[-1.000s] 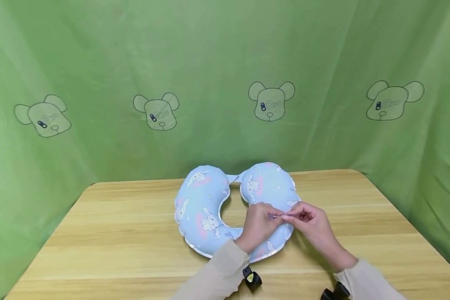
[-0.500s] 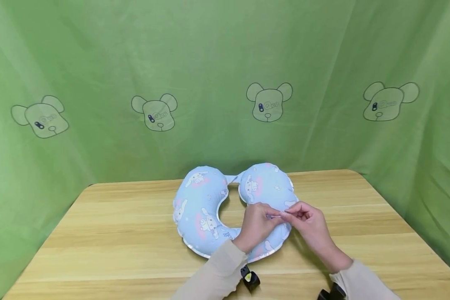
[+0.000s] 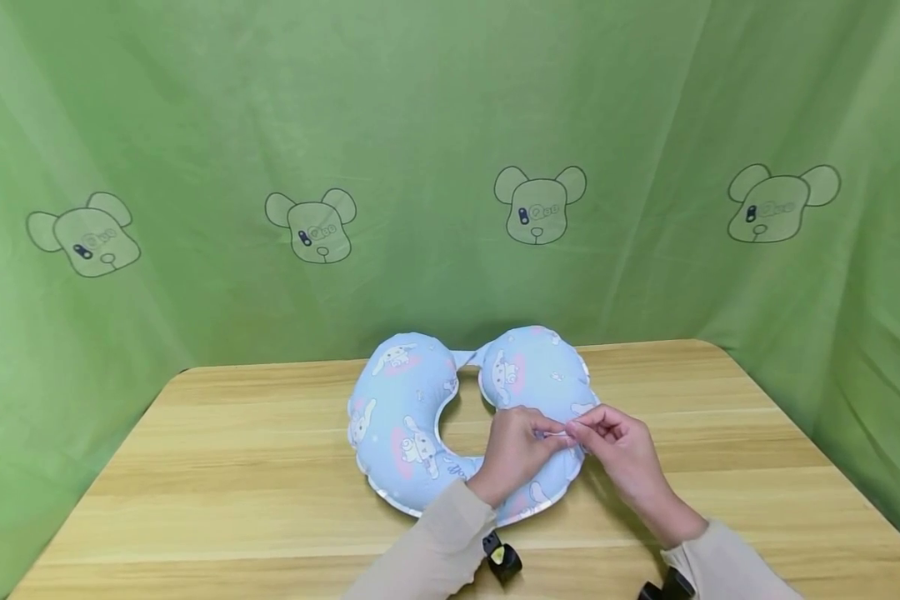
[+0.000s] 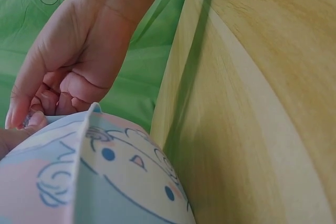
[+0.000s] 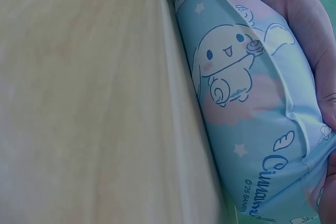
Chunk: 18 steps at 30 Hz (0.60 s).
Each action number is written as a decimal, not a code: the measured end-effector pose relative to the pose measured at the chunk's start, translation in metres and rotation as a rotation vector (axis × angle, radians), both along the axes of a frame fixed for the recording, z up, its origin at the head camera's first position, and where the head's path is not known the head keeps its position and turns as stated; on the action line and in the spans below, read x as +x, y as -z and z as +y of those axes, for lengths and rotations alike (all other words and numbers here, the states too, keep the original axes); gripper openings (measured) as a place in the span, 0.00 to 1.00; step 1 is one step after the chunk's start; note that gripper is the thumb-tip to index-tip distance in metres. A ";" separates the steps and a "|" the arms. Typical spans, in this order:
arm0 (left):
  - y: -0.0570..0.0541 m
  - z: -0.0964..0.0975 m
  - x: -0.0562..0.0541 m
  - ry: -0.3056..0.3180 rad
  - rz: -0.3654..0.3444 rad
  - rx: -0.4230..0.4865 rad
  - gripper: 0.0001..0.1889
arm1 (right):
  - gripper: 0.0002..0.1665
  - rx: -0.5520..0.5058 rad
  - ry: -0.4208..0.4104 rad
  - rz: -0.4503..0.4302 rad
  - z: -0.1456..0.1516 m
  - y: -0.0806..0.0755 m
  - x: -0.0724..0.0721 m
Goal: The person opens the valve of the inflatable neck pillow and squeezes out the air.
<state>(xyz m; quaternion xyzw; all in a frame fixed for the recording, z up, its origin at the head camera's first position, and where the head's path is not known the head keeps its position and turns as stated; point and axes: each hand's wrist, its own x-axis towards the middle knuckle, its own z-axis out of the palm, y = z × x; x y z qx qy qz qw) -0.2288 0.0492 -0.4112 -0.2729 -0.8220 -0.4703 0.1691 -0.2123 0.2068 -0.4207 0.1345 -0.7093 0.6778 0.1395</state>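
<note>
A puffed-up light blue inflatable neck pillow [image 3: 412,417], printed with white long-eared characters, lies on the table with its opening toward the back. My left hand [image 3: 513,450] rests over its right arm and pinches the surface there. From the right, my right hand [image 3: 630,454] meets it, thumb and forefinger pinching a small clear air valve at the same spot. In the left wrist view the right hand [image 4: 89,51] bends down to this clear valve [image 4: 26,120], mostly hidden by fingertips. The right wrist view shows pillow skin [image 5: 299,129] drawn into folds toward the fingers.
The wood-grain table [image 3: 217,467] extends to both sides of the pillow. A green curtain [image 3: 420,108] with bear-head outlines hangs behind and at the sides. A black wrist device [image 3: 502,558] sits by the left sleeve, another [image 3: 667,586] by the right.
The right thumb and forefinger shift slightly at the pinched spot. The pillow and the left hand keep their places; the whole view has swayed a little.
</note>
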 end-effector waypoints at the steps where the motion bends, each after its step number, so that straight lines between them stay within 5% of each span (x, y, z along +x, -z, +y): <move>1: 0.000 0.000 0.000 0.002 0.002 0.002 0.05 | 0.03 -0.014 -0.004 -0.001 0.000 0.000 0.000; 18: 0.000 0.001 0.001 -0.003 -0.024 0.048 0.06 | 0.18 -0.354 -0.129 -0.037 -0.008 0.000 0.003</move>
